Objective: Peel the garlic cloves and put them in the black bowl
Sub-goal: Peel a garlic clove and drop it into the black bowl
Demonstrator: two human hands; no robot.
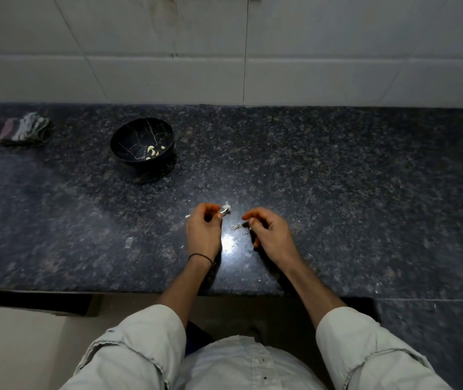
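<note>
A black bowl [142,144] with pale vein marks stands at the back left of the dark granite counter [337,178]; several peeled garlic cloves [153,152] lie inside it. My left hand [203,230] pinches a small garlic clove [224,211] with papery skin sticking out at its fingertips. My right hand [269,233] is a short way to the right, its fingertips closed on a thin strip of garlic skin [238,226]. Both hands hover low over the counter near its front middle.
A crumpled grey cloth [25,130] lies at the far left back of the counter. Small bits of garlic skin [187,216] are scattered around my hands. A white tiled wall [224,52] rises behind the counter, whose front edge [84,291] runs below my wrists.
</note>
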